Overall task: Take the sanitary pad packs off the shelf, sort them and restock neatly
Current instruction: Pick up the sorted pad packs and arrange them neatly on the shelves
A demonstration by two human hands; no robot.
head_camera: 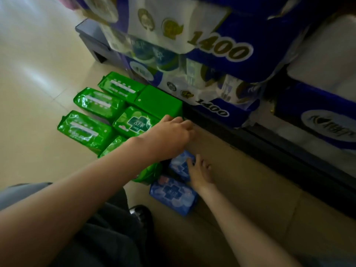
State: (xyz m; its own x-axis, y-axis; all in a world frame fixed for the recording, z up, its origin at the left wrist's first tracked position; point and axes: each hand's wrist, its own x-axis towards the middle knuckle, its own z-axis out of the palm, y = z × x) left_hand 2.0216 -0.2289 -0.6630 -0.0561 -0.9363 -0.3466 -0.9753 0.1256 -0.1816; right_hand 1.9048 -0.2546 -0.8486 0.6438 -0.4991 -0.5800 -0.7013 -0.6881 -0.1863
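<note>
Several green sanitary pad packs (86,130) lie in rows on the floor in front of the shelf base, one of them a plain green pack (158,102) against the shelf. Two blue packs lie nearer to me, one (173,195) flat on the floor and another (180,166) just beyond it. My left hand (169,135) reaches over the green packs to the dark shelf base, with its fingertips bent out of sight. My right hand (199,173) rests with spread fingers on the far blue pack's right edge.
Large blue-and-white tissue roll bundles (217,47) fill the shelf above. The dark shelf base (269,151) runs diagonally to the right. Pale tiled floor (34,93) stretches out on the left. My dark-trousered leg and black shoe (139,212) are at the bottom.
</note>
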